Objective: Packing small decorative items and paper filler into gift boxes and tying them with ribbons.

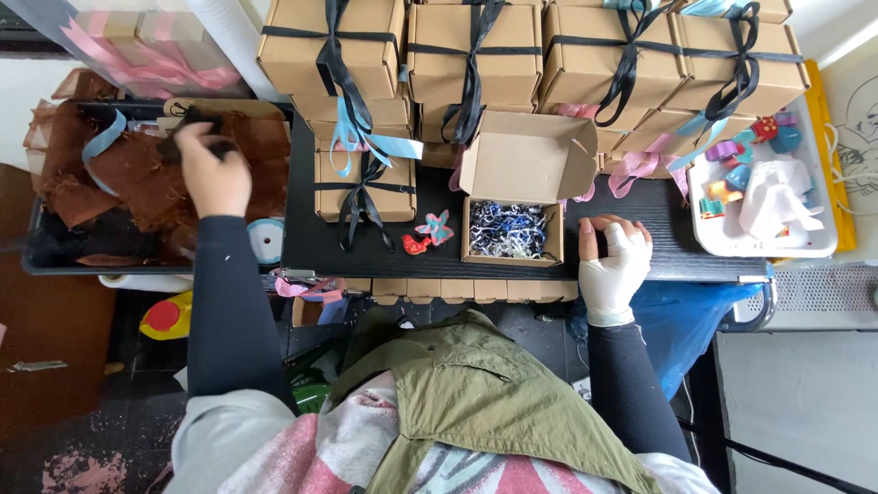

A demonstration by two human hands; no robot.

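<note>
Black and narrow, the table (640, 220) stands under the head camera, and its far side is filled with closed brown cardboard boxes (476, 46) tied with black ribbon.

Near the front edge, in the middle, one small open box (512, 230) stands with its lid up; inside it lies shredded paper in blue and white. Just beside this box, to its left, a small red and teal starfish-shaped toy (428, 231) lies on the table. Further left, one more tied box (364, 187) stands alone.

The left hand (212, 169) is bare and reaches into a black tray (41, 256) of brown tissue paper (137, 178) at the left of the table. Its fingers are together on a dark piece at the top of the pile.

The right hand (615, 265) wears a white glove and rests flat on the table edge, just right of the open box. Its fingers lie apart a little and hold nothing.

At the far right, a white tray (759, 242) holds small colourful toys and a white crumpled sheet. A roll of light blue ribbon (266, 240) lies between the black tray and the table.
</note>
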